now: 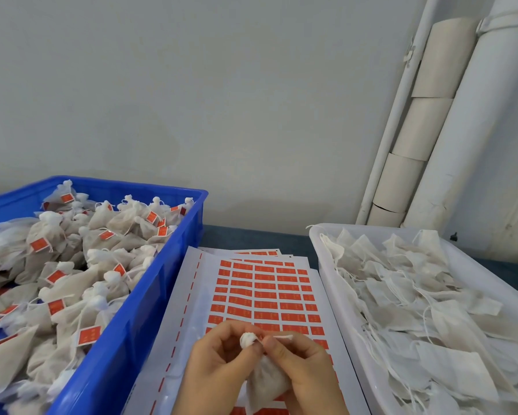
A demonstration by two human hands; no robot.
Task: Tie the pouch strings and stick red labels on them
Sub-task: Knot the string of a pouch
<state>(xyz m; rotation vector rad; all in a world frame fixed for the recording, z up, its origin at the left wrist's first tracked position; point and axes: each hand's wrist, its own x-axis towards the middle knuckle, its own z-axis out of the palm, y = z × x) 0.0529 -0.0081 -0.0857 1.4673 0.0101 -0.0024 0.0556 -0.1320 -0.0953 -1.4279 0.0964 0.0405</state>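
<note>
Gripped small white fabric pouch (266, 381) by its neck with left hand (212, 363), pinched thin white string (283, 336) with right hand (302, 363); risked knot loosening if tension slackened.

A small packing workshop: a blue crate (167, 265) of labelled pouches, label sheets (266, 295), bare wall, exposed pipes (467, 139).

Both hands at pouch (266, 381) over label sheet (269, 292): left hand (218, 363) grips gathered neck, right hand (302, 366) pinches string (283, 336). Blue crate (149, 295) left, white tray (341, 310) right.
</note>
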